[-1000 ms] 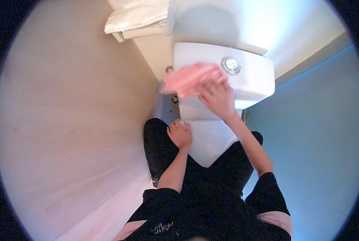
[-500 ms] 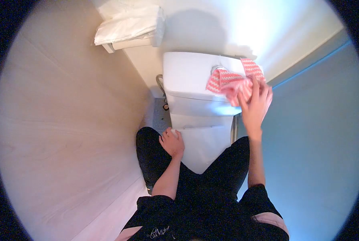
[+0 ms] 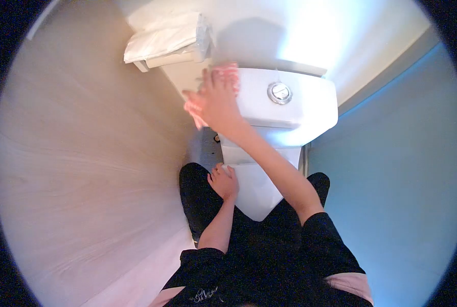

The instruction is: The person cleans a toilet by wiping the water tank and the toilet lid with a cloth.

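Observation:
A pink-and-white striped cloth (image 3: 229, 71) is bunched under my right hand (image 3: 217, 100), whose closed fingers press it over the left end of the white toilet tank lid (image 3: 259, 105). Part of the cloth hangs past the tank's left side; the hand is slightly blurred. On top of the tank, right of my forearm, the round chrome flush button (image 3: 279, 92) is uncovered. Lower down, my left hand (image 3: 223, 182) rests on the left rear corner of the lowered white toilet lid (image 3: 254, 192), fingers spread and holding nothing.
A white holder (image 3: 175, 57) with white paper or cloth on top juts from the wall at upper left. A wood-grain panel (image 3: 95, 138) rises close on the left, a bluish panel (image 3: 387, 169) on the right. My black-clad knees straddle the bowl.
My right hand has swept the striped cloth from the right end of the tank to its left end, baring the flush button. My left hand stays on the toilet lid.

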Action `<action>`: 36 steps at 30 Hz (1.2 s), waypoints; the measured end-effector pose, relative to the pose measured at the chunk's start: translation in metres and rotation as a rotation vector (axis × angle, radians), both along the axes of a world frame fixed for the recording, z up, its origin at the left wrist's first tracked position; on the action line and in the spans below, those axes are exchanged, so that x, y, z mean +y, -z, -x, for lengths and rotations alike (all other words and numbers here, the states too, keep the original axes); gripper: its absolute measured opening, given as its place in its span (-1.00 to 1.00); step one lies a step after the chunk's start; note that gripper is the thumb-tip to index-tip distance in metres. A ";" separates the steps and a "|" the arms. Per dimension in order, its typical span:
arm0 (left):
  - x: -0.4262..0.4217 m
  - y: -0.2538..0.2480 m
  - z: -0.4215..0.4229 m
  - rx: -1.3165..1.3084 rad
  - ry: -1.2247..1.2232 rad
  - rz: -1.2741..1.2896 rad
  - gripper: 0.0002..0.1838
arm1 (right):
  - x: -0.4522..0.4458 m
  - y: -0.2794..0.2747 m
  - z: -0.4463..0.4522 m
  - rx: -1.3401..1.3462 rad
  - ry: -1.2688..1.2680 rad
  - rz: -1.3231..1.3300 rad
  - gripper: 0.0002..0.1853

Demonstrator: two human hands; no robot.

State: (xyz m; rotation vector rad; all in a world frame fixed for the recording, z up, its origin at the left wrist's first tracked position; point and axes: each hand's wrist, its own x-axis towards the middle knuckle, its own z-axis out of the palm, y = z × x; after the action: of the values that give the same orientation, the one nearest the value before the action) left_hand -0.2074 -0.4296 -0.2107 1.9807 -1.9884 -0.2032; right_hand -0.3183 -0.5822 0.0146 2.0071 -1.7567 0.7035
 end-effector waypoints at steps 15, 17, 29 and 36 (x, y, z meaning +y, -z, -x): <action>0.002 -0.001 0.003 0.047 -0.006 0.038 -0.62 | 0.106 -0.013 0.248 0.016 0.302 -0.109 -0.55; 0.003 -0.007 0.005 0.019 -0.011 0.009 -0.60 | 0.130 0.002 0.232 -0.256 0.504 0.015 -0.53; 0.000 -0.007 0.004 0.056 0.015 -0.028 -0.61 | 0.176 0.190 0.118 -1.294 0.654 0.356 -0.63; -0.001 -0.094 -0.079 0.329 0.250 0.058 -0.58 | 0.163 0.104 0.076 -1.103 0.396 0.558 -0.71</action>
State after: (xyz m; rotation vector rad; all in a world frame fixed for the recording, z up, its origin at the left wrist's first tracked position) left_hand -0.1287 -0.4302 -0.1167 1.5428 -1.9893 -0.4897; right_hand -0.3941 -0.4189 -0.0889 0.8337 -2.0029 2.0972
